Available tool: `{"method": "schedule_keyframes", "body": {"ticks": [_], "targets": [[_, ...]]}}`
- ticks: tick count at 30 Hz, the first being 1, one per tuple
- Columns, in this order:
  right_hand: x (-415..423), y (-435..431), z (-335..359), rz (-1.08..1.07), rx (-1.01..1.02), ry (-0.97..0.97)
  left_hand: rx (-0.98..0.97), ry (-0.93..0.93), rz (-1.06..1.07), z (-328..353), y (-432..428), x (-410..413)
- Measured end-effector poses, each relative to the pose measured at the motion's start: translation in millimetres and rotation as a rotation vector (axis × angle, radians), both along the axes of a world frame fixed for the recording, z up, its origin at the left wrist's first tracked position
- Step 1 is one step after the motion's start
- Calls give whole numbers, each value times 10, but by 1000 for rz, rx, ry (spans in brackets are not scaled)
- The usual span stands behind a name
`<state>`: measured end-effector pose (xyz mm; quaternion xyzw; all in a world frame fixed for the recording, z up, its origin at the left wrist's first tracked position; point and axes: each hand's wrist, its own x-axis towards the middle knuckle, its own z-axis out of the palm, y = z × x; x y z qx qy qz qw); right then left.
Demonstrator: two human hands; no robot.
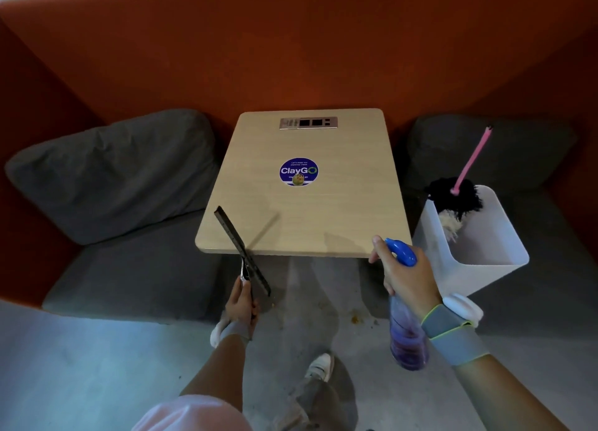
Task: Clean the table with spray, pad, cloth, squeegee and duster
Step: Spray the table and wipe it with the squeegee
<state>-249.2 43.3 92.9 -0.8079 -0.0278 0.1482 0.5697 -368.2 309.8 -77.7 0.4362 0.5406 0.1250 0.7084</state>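
Lower centre of frame: left grip point(241, 304) wrapped round squeegee point(239, 239) handle, blade crossing worktop point(323, 217) near edge | lower right: right grip point(408, 280) holding spray bottle point(407, 336) (blue nozzle up) | mid-right: duster point(454, 200) standing in white bin point(495, 246)

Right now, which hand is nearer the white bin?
Right. The right hand, gripping the spray bottle, is beside the white bin; the left hand, gripping the squeegee, is far left of it.

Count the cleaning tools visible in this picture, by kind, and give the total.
squeegee: 1
spray bottle: 1
duster: 1
Total: 3
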Motion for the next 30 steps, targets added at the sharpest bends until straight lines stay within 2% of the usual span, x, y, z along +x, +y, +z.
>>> {"method": "schedule_keyframes", "body": {"ticks": [4,10,16,30], "targets": [[-29,-215,43,-61,-13,-18,-4,-30,-82,-99,-266,63],[-67,-483,44,-138,-33,28,28,40,-105,-233,-415,173],[-97,-656,-15,-188,-14,84,121,40,-388,-170,-841,373],[-99,-776,-101,-285,57,119,60,70,-408,-294,-1052,444]]}}
